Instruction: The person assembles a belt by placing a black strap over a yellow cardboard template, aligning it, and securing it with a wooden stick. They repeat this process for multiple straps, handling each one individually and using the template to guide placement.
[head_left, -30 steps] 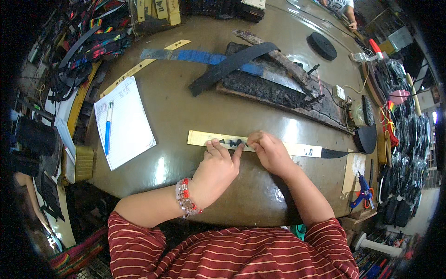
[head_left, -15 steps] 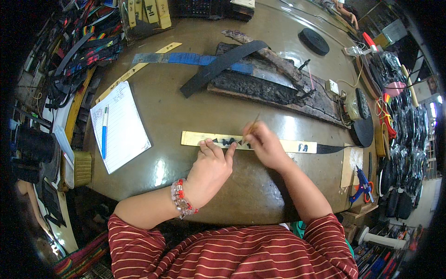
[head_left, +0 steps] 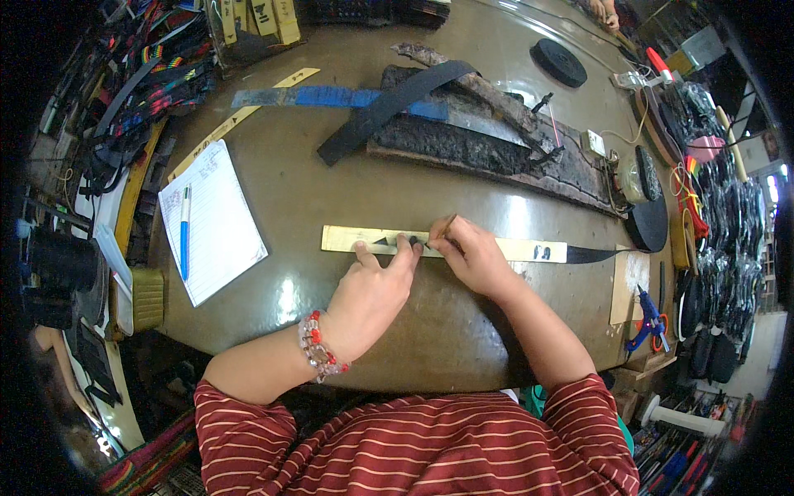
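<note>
A flat, pale yellow strip (head_left: pixel 521 250) with black marks lies crosswise in front of me. From its right end a black webbing strap (head_left: pixel 594 255) runs toward a black roll (head_left: pixel 647 225). My left hand (head_left: pixel 374 285), with a beaded bracelet at the wrist, rests its outstretched fingertips on the strip's left half. Close beside it, my right hand (head_left: pixel 473 258) pinches a thin brown pencil-like stick (head_left: pixel 449 223), its lower end down at the strip's black marks. The fingers hide most of the stick.
Lined paper (head_left: pixel 217 231) and a blue-and-white pen (head_left: pixel 184 236) lie to the left. Beyond are a dark charred board (head_left: pixel 488 169), a loose black strap (head_left: pixel 397 107) and another roll (head_left: pixel 558 63). A blue glue gun (head_left: pixel 647 314) sits at the right edge. Someone's hands (head_left: pixel 606 12) show far off.
My right hand has come slightly left and rotated, and the stick has tipped so less of it shows. The left fingers have shifted slightly on the strip. The far person's hands moved.
</note>
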`<state>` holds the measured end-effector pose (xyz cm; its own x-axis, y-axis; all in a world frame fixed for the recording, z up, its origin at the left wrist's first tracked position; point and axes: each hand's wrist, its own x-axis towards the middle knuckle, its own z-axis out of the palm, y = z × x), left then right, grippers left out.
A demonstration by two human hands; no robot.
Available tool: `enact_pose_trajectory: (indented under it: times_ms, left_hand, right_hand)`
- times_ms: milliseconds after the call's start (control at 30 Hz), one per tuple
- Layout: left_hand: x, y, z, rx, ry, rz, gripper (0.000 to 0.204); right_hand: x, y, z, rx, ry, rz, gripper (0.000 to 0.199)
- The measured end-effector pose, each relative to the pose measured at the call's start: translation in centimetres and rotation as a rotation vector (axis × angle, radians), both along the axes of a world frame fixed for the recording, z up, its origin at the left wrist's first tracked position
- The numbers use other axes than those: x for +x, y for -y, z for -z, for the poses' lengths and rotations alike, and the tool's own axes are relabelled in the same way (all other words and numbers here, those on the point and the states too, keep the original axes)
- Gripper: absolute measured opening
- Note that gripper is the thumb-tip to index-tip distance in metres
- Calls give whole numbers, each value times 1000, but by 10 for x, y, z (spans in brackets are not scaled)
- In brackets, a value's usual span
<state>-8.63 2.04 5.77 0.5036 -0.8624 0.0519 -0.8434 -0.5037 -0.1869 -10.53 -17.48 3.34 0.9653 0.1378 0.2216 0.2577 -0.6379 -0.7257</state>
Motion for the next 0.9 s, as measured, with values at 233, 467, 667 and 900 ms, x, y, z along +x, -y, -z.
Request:
enact_pose_trajectory:
  times_ms: [233,467,667,900]
  left_hand:
    - [1,1,2,23,0,2,48]
    - [2,3,-2,73,-20,17,47]
    - [17,12,-12,-146,-123,119,17]
    - [7,46,-10,-2,-311,47,39]
  right_hand:
    - [0,-1,3,16,5,7,12]
    - [6,20,-7,492,-166,133,9]
    - [-10,87,-21,905,-69,349,15]
    - [-33,81,11,147,19,162,11]
